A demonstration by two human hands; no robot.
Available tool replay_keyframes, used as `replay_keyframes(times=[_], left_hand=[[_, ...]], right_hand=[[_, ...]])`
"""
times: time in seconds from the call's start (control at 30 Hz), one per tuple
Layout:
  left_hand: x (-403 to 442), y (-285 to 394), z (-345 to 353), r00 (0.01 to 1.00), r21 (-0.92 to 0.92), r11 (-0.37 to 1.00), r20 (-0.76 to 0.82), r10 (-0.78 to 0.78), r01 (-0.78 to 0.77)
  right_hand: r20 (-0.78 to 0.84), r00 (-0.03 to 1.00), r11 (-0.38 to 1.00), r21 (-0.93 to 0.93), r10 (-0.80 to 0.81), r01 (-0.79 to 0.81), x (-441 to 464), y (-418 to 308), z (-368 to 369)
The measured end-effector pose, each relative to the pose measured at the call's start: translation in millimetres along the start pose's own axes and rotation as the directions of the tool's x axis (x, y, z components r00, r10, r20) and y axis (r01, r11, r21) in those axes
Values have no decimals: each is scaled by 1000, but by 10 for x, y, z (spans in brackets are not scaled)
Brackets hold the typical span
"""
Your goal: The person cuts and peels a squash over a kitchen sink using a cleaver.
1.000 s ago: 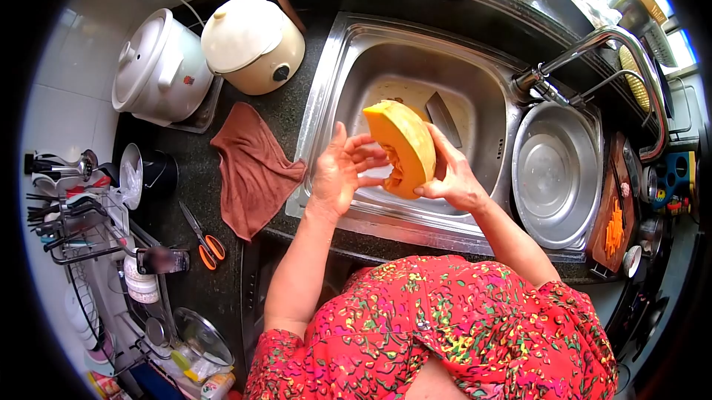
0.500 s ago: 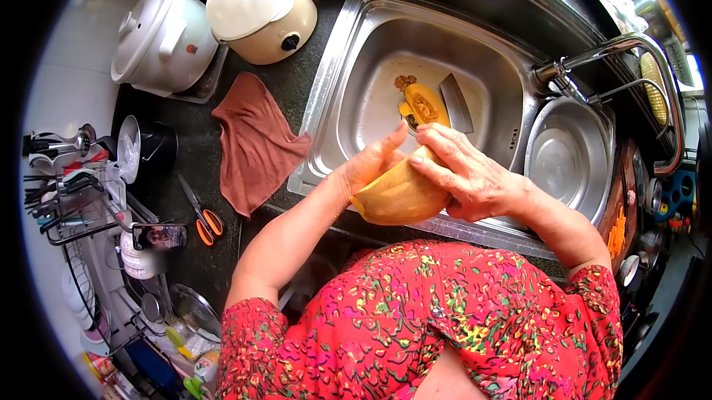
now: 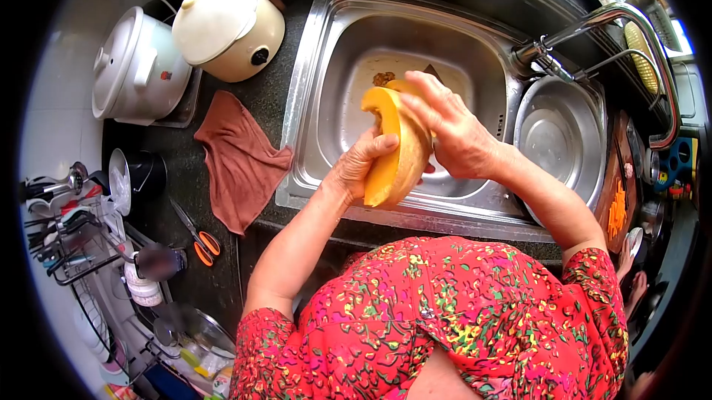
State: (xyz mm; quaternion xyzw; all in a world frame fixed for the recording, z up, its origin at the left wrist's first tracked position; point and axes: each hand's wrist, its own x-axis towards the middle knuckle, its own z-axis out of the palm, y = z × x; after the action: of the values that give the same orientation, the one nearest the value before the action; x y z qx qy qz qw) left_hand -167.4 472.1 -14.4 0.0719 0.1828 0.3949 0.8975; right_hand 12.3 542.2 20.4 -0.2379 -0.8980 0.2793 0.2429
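So from my end I've got the pumpkin piece [image 3: 406, 161] mid-frame, held up over the near edge of the sink [image 3: 294, 177]. Its long axis runs roughly up-down in the picture, cut face left, skin right. Left hand's [image 3: 362, 159] nearer its lower half, gripping it with the thumb on the cut face and fingers wrapped behind. Right hand's [image 3: 461, 134] at the upper right, skin side, fingers stretched out; can't tell if they're actually touching.
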Motion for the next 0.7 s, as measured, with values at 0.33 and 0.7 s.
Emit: replay_keyframes(times=[0.33,0.7], left_hand=[[75,183,-44,880,114,928,-296,372,-354],[85,187,-348,843,-10,903,-362,397,-430]], right_hand=[[38,908,757,538,417,-370,8,-100,266],[98,912,822,401,399,-404,27,-4,486]])
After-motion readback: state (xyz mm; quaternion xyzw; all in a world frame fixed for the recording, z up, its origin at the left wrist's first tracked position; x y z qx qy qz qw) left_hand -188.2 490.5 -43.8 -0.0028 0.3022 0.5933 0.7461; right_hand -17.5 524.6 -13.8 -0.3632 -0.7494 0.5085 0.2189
